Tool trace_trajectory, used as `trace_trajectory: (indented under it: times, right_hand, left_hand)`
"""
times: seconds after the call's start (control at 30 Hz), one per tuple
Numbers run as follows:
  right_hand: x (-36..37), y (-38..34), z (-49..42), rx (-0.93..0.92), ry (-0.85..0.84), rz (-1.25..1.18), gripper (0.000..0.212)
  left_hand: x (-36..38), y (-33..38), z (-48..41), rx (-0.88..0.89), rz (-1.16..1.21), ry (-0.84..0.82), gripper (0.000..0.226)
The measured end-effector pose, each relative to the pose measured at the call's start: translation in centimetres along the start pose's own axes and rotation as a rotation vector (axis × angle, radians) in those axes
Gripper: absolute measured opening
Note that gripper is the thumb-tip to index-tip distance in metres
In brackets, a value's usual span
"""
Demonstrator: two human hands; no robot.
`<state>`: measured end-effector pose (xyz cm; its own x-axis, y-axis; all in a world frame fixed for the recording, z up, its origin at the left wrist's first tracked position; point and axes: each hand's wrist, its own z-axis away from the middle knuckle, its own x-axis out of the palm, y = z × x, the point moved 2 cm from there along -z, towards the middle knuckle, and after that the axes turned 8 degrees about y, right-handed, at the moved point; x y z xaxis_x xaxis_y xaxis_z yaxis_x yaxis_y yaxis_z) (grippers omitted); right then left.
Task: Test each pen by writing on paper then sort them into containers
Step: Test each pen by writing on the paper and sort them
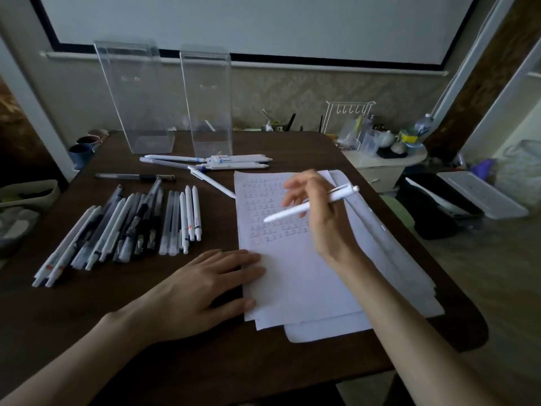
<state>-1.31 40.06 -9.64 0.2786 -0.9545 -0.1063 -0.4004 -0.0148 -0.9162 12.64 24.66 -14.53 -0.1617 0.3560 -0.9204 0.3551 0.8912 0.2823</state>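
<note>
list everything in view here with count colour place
table: one, dark brown, under everything
clear containers: two, transparent, upright at far edge
loose pens: about five, white, before the containers
dark pen: one, black, crosswise above the row
pen row: many, white, clear and dark, left of paper
paper stack: several sheets, white, right half, top sheet marked
wire rack: one, white, on side cabinet beyond
held pen: one, white, over the paper
left hand: flat, fingers on paper's left edge
right hand: grips the held pen
</note>
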Motion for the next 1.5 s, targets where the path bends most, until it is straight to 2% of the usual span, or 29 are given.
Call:
trace_trajectory:
  times: [0.07, 0.1, 0.17, 0.23, 0.3, 0.4, 0.73, 0.87, 1.2, 1.5]
  right_hand:
    - [1.1, 0.6, 0.9, 0.120, -0.071, 0.018, 0.057]
    - [1.5, 0.9, 1.2, 0.129, -0.108, 0.030, 0.055]
    - [2.0, 1.4, 1.6, 0.092, -0.163, 0.097, 0.037]
    - [2.1, 2.0, 1.7, 0.108, -0.159, 0.118, 0.026]
    - [2.0, 2.6, 1.7, 0.171, -0.152, 0.131, 0.022]
    - [2.1, 2.9, 1.7, 0.217, -0.135, 0.158, 0.027]
    - [2.6, 3.3, 1.9, 0.132, -0.163, 0.186, 0.029]
    - [2.5, 3.3, 1.9, 0.129, -0.121, 0.179, 0.024]
    - [2.4, 3.4, 1.9, 0.151, -0.143, 0.174, 0.021]
    - [2.4, 3.4, 1.9, 0.146, -0.165, 0.170, 0.029]
  left_hand:
    - [0.0, 0.0, 0.0, -0.005, 0.008, -0.014, 0.057]
    - [0.0, 0.1, 0.1, -0.007, 0.012, -0.021, 0.058]
    - [-0.1, 0.2, 0.1, -0.005, 0.020, -0.023, 0.058]
    - [-0.2, 0.4, 0.1, 0.003, 0.033, -0.033, 0.058]
    - [-0.1, 0.4, 0.1, 0.006, 0.041, -0.085, 0.059]
    - [0.1, 0.2, 0.2, 0.015, 0.036, -0.120, 0.060]
    - [0.2, 0.1, 0.2, 0.016, 0.040, -0.079, 0.059]
    - [0.3, 0.2, 0.2, 0.017, 0.043, -0.059, 0.059]
    - [0.4, 0.1, 0.1, 0.024, 0.043, -0.042, 0.057]
    - [0.2, 0.1, 0.3, 0.015, 0.059, -0.048, 0.058]
